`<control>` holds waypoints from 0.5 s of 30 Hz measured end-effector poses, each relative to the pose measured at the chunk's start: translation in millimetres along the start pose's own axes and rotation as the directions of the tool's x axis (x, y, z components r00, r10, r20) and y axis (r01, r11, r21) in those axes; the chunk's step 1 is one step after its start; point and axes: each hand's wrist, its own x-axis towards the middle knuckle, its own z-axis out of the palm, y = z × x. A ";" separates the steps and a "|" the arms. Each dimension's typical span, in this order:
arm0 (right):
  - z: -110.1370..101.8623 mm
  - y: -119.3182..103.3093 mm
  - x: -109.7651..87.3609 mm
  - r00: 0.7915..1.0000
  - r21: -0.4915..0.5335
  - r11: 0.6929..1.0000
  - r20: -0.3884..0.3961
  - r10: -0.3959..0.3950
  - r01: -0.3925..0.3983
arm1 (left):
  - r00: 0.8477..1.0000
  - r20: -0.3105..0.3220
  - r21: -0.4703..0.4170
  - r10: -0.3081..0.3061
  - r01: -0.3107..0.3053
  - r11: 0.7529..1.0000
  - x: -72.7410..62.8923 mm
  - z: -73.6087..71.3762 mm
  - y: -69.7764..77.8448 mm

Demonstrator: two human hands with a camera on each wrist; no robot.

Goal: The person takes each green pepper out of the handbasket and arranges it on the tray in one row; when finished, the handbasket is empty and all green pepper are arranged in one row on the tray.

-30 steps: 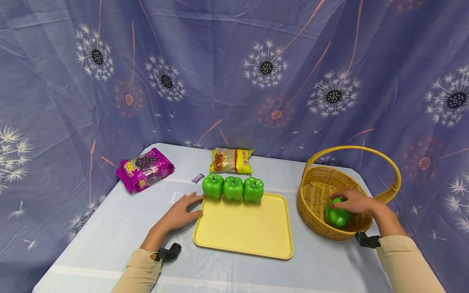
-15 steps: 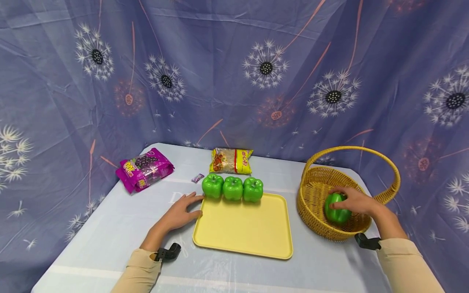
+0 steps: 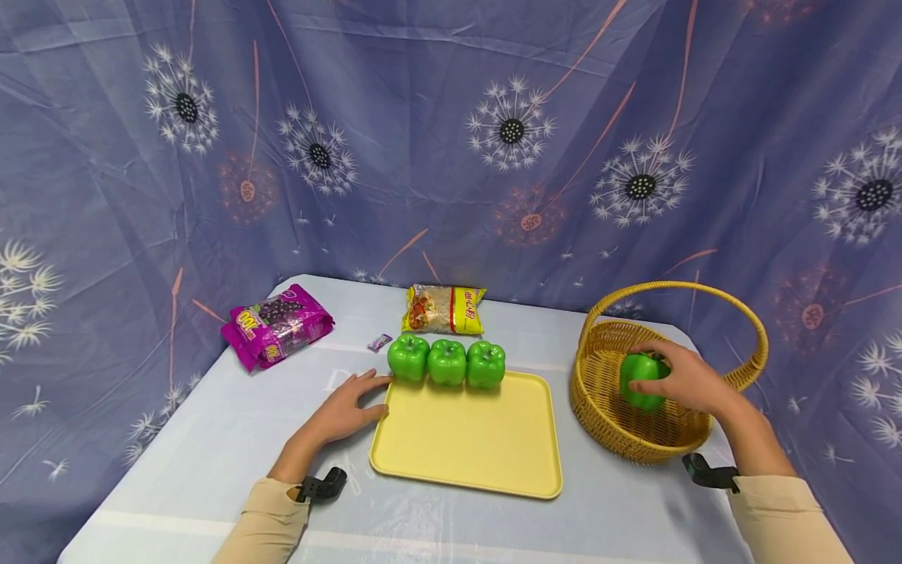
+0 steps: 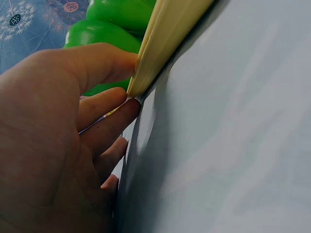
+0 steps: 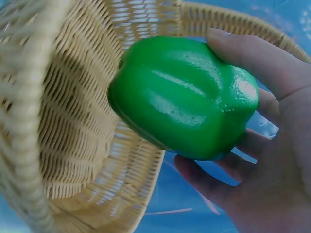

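Note:
My right hand [image 3: 690, 380] holds a glossy green bell pepper [image 5: 184, 97] between thumb and fingers, over the inside of the wicker basket [image 3: 588, 407]. In the right wrist view the pepper lies on its side in the grip. My left hand [image 3: 347, 407] rests at the left edge of the yellow tray [image 3: 468, 446]. Seen from the left wrist, the thumb [image 4: 104, 63] and fingertips touch the tray's rim, fingers loosely extended. Three more green bell peppers [image 3: 447, 363] stand in a row along the tray's far edge.
A purple snack bag [image 3: 280, 325] lies at the back left, with a small wrapped candy [image 3: 380, 342] to its right. Behind the tray is a yellow noodle-like packet [image 3: 444, 309]. The basket's tall handle [image 3: 676, 286] arches over it. A flowered curtain [image 3: 437, 141] hangs behind.
My right hand has gripped the bell pepper and raised it slightly off the basket's bottom, shifting a little up and left. My left hand stays at the tray's edge.

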 end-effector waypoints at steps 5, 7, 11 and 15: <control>-1.8 -15.1 0.1 0.999 -0.011 1.000 -0.044 -0.028 0.028 | 1.000 -0.003 -0.001 0.006 -0.006 1.000 -0.3 -0.8 0.9; -2.4 -21.4 -0.5 0.998 -0.019 0.999 -0.054 -0.043 0.042 | 1.000 -0.003 -0.002 0.011 -0.011 1.000 -0.4 -1.1 1.6; -3.7 -34.7 -1.4 0.994 -0.055 0.997 -0.092 -0.052 0.047 | 1.000 -0.001 -0.005 0.014 -0.014 1.000 -0.8 -1.6 2.7; -0.9 -44.3 -0.9 0.990 -0.090 0.995 -0.128 -0.055 0.043 | 1.000 0.003 -0.004 0.012 -0.011 1.000 -0.8 -1.2 2.4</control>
